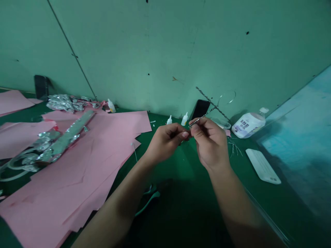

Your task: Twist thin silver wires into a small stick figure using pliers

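Note:
A dark twisted wire piece [210,108] with crossing arms and a thin loop rises from my right hand [210,141], whose thumb and fingers pinch its lower end. My left hand [168,141] is closed, thumb against forefinger, at the same end of the wire; what lies between those fingertips is too small to tell. Both hands' fingertips nearly meet above the green table [181,179]. Behind them stand two small white glue bottles [184,119] and a dark phone [200,109] leaning on the wall.
Pink sheets [90,148] cover the left side, with silvery foil bundles [62,103] on them. A white-capped bottle [248,124] and a pale flat packet [262,166] are at right. Green-handled pliers or scissors [148,203] lie near my left forearm. A wall [116,44] closes the back.

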Available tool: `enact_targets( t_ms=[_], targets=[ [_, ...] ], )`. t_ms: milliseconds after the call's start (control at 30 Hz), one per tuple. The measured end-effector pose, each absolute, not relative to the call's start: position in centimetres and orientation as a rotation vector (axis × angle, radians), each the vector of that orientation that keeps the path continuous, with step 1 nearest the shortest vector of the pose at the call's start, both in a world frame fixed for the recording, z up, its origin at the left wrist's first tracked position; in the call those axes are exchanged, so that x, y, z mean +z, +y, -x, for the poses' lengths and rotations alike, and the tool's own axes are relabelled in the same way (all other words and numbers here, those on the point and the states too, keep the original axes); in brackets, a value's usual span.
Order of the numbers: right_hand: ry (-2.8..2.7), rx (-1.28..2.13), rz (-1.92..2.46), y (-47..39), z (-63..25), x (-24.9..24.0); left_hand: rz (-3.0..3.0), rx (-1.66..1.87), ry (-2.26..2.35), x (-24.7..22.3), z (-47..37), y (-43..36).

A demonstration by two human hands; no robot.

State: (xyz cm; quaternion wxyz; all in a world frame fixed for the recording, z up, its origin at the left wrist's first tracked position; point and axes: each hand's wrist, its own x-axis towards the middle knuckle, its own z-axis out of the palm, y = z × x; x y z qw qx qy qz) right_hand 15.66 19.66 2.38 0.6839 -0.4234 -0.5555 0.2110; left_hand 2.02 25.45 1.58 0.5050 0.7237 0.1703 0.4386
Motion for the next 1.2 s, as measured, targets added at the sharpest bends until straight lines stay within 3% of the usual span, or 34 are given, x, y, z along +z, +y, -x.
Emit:
enact_targets(
  t_ms=[367,967,1200],
  targets=[
    [-1.140,0.792,0.924,19.8,-15.8,2.7,-1.368,0.996,0.364,2.2,-2.7,24.3],
    [-1.115,0.715,0.832,20.0,-14.9,2.0,-1.420,0.825,0.372,2.1,-2.1,24.6],
    [-1.096,0.719,0.880,20.1,-15.4,2.4,-1.754,0.885,0.525,2.6,-1.4,25.0]
  ],
)
